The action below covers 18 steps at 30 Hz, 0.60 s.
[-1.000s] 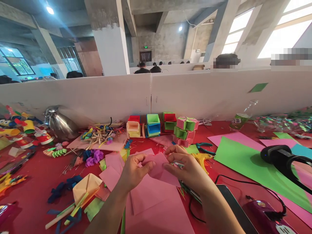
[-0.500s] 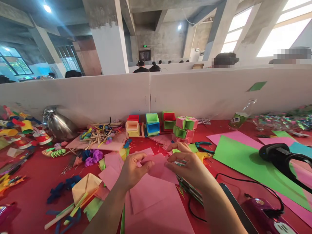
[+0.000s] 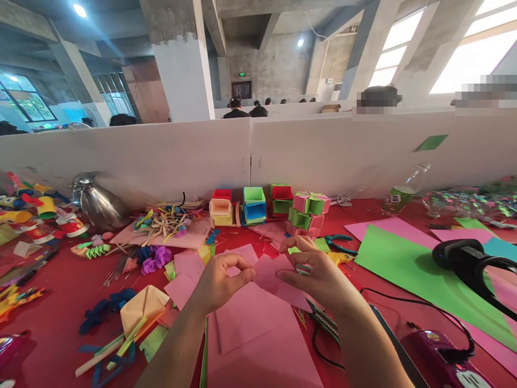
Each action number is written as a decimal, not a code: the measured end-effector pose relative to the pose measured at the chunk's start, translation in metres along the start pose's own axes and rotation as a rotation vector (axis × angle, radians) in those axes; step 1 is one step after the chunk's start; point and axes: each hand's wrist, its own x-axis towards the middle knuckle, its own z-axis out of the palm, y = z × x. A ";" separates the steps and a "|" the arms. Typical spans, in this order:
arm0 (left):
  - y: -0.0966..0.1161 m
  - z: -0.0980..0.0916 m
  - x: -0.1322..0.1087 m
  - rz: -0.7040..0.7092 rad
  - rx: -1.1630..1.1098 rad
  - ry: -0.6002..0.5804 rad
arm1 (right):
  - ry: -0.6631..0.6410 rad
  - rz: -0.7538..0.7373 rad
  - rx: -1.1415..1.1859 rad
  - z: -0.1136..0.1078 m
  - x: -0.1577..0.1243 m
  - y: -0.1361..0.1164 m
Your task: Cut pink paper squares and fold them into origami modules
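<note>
Above the table I hold a small sheet of pink paper (image 3: 271, 274). The thumb and index finger of my left hand (image 3: 226, 277) pinch its left corner. My right hand (image 3: 311, 267) curls at its right side, with the thumb against the paper and the other fingers bent above. The paper slants down to the right below the right thumb. Beneath both hands lies a stack of larger pink sheets (image 3: 258, 345). More pink paper pieces (image 3: 183, 288) are spread beside my left wrist.
Folded paper boxes (image 3: 254, 207) stand by the white partition (image 3: 181, 156). Pliers (image 3: 339, 242) and a yellow tool (image 3: 341, 258) lie beyond my right hand. Green card (image 3: 404, 275), a phone (image 3: 393, 345) and a corded purple device (image 3: 440, 355) are at right. A metal jug (image 3: 100, 202) stands at left.
The pink sheet has shifted slightly right and tilted, its lower right corner reaching further under my right hand. My hands stay almost in place.
</note>
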 end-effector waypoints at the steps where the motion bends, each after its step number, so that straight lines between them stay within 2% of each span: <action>1: -0.001 -0.001 0.000 -0.003 -0.003 -0.005 | 0.000 0.002 0.007 0.000 0.000 0.001; 7: -0.003 -0.002 0.001 -0.029 -0.013 -0.040 | -0.006 -0.009 0.006 0.002 0.002 0.003; 11: -0.002 -0.005 0.000 0.008 -0.020 -0.026 | 0.020 -0.078 -0.052 0.003 0.001 0.001; 14: -0.003 -0.008 -0.001 0.036 -0.051 -0.010 | 0.142 -0.204 -0.133 0.004 0.000 -0.002; 18: -0.008 -0.010 -0.002 0.033 -0.230 0.012 | 0.446 -0.480 -0.313 0.006 -0.001 -0.007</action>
